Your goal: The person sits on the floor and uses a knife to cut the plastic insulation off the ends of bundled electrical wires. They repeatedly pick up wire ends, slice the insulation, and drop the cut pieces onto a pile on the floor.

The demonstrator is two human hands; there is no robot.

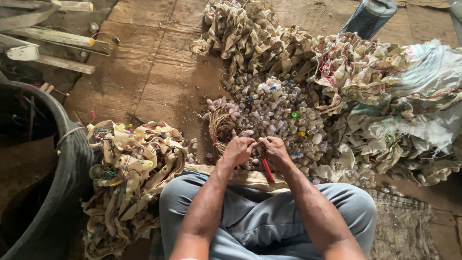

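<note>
Red-handled tool (267, 170) sits under the right hand (274, 149), its handle slanting down toward the person's lap; the working end is hidden by the fingers. The right hand is curled closed around the top of that tool. The left hand (237, 150) is just beside it, knuckles nearly touching, fingers pinched closed on something small that I cannot make out. Both hands hover at the near edge of a heap of small pale sockets (281, 113), a mound of little cylindrical pieces with a few green, blue and yellow ones mixed in. A bundle of thin straw-coloured wires (220, 126) lies at the left edge of that heap, close to the left hand.

The person sits on brown cardboard sheeting (154, 72) with knees in grey trousers (245, 216) spread wide. By the left knee is a pile of tan strips with coloured wires (130, 163). Larger tangles of the same strips (250, 38) lie beyond and to the right of the heap, partly over a white woven sack (428, 96). A dark rubber tyre (72, 192) curves along the left edge, with pale wooden slats (57, 38) above it.
</note>
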